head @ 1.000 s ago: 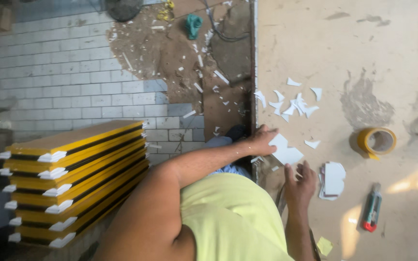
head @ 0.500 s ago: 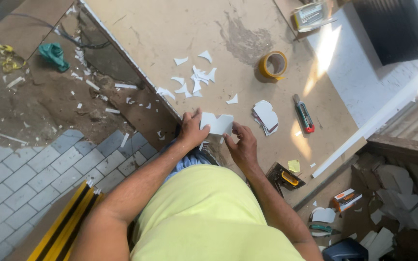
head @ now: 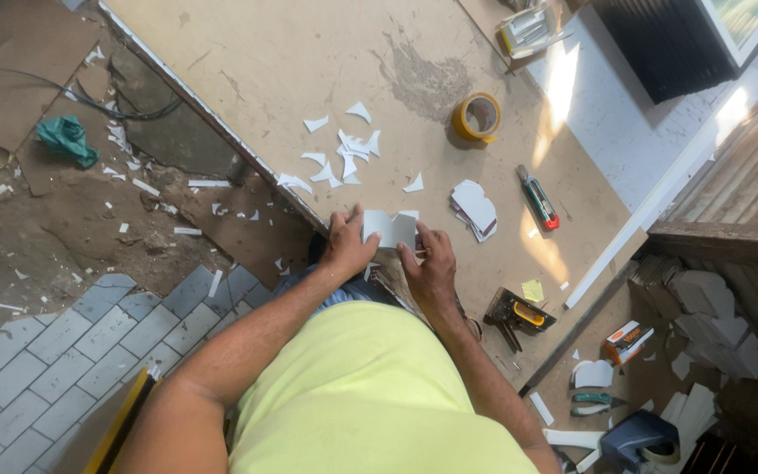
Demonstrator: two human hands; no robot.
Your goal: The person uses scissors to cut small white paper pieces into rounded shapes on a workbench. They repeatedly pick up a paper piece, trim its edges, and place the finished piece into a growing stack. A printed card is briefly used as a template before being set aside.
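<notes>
White cut sheet piece [head: 389,228] is pinned flat on the brown board [head: 291,61] at its near edge, gripped by left hand [head: 346,246] and right hand [head: 430,268], fingers pressed on both sides. White scraps [head: 348,149] are scattered farther off; tape roll [head: 476,117] and utility knife [head: 539,198] lie to the right. Its underside is hidden.

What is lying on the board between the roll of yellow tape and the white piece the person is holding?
In the head view, between the tape roll and the held white piece, one small white offcut lies on the brown board; otherwise it is bare.
</notes>
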